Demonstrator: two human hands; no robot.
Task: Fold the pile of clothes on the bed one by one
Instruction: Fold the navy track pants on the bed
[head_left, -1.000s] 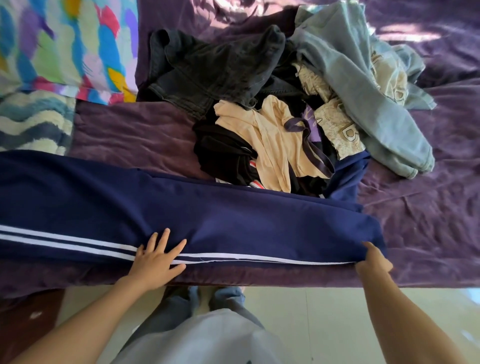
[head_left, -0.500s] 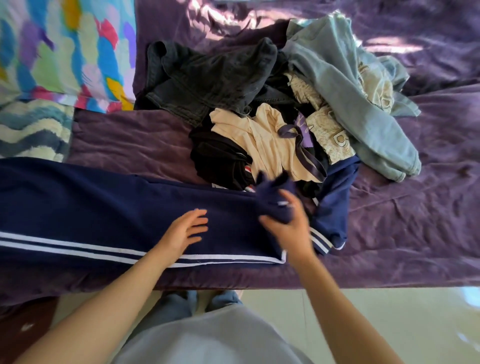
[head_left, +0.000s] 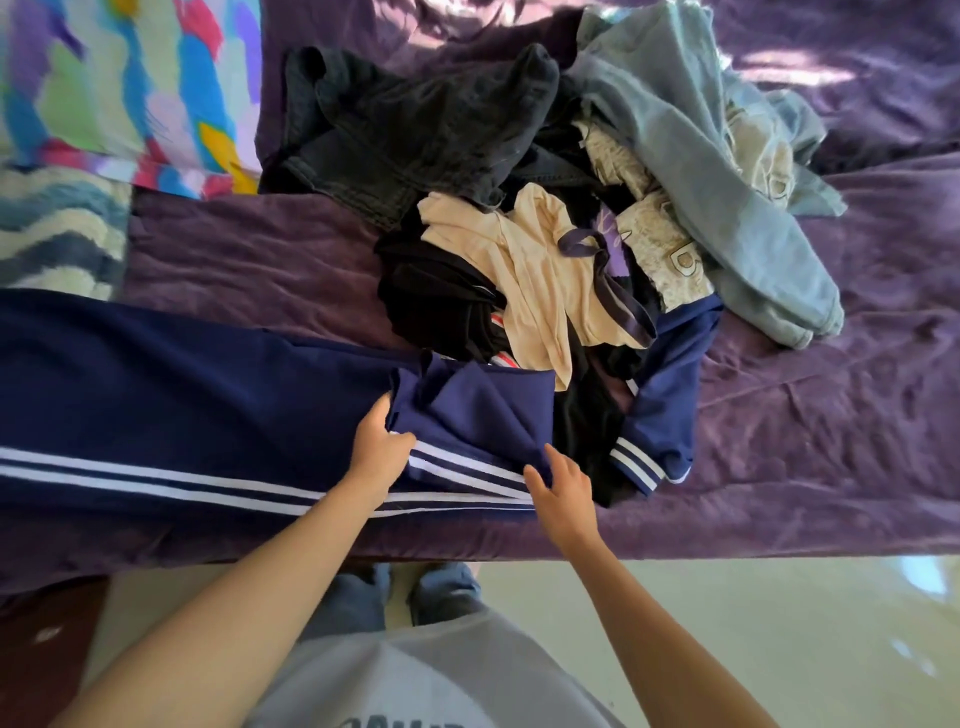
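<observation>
Navy track pants (head_left: 182, 405) with two white side stripes lie flat along the near edge of the bed, running off to the left. Their right end is folded back over the leg as a loose flap (head_left: 478, 410). My left hand (head_left: 379, 447) pinches the flap's left edge between thumb and fingers. My right hand (head_left: 561, 483) hovers at the flap's right fold, fingers relaxed and just touching the cloth. Behind lies the pile: black jeans (head_left: 415, 119), a cream top (head_left: 540, 280), a light blue sweatshirt (head_left: 701, 156) and a navy jacket sleeve (head_left: 665, 415).
The purple bedsheet (head_left: 831, 415) spreads to the right of the pile. A bright multicoloured quilt (head_left: 104, 78) and a wavy blue-and-white blanket (head_left: 52, 228) lie at the far left. The pale floor (head_left: 779, 634) begins just below the bed's near edge.
My right hand carried the pants' right end leftward over the leg, laid it down and let go. My left hand lifted off the stripes and took the flap's edge.
</observation>
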